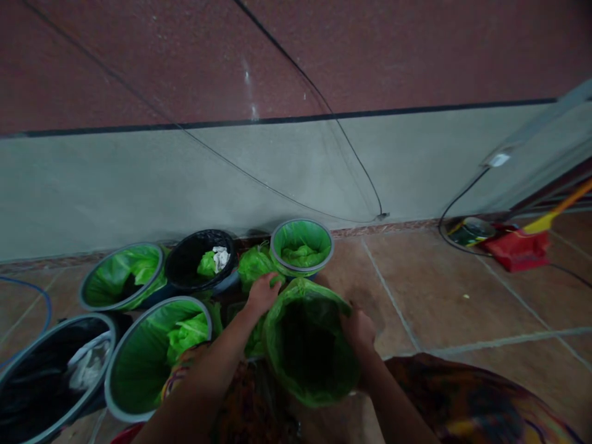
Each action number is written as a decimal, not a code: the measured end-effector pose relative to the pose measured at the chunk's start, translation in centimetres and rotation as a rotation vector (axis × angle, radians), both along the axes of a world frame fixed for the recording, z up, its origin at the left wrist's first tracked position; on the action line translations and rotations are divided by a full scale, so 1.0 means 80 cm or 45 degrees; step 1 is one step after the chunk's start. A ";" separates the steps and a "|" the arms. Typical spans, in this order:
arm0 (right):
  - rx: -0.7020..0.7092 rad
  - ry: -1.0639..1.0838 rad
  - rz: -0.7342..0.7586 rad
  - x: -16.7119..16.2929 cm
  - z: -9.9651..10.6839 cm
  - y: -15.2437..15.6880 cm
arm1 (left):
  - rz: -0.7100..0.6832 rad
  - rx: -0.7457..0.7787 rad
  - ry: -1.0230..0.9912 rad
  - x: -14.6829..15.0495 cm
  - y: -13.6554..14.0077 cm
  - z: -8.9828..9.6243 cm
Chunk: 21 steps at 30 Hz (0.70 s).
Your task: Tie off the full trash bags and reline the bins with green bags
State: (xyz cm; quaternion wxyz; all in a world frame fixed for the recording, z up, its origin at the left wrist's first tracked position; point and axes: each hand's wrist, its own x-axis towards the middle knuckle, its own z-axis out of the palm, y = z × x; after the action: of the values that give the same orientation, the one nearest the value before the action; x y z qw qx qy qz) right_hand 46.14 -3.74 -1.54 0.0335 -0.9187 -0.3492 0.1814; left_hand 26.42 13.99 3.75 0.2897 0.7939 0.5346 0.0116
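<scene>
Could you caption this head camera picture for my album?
Left hand and right hand grip the rim of an open green bag beside lined bins near a wall.

R hand [359,330] grips open grn bag [279,345], L hand [264,292] opp. side; lined bins [134,364] nr wall [115,185].

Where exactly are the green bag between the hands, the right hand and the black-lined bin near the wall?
Green bag [306,293]: head view, far inner wall.
Right hand [361,330]: head view, back of the hand.
Black-lined bin [184,261]: head view, bare lining inside.
</scene>
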 end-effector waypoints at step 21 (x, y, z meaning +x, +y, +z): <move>-0.038 0.139 0.722 0.006 0.003 0.103 | -0.269 0.068 0.462 0.021 -0.033 -0.044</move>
State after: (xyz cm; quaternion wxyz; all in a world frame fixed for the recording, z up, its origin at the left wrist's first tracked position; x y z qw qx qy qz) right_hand 46.61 4.54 -1.29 -0.0132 -0.7737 -0.5871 0.2377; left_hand 28.11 11.35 0.22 0.1670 0.8420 0.4912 -0.1480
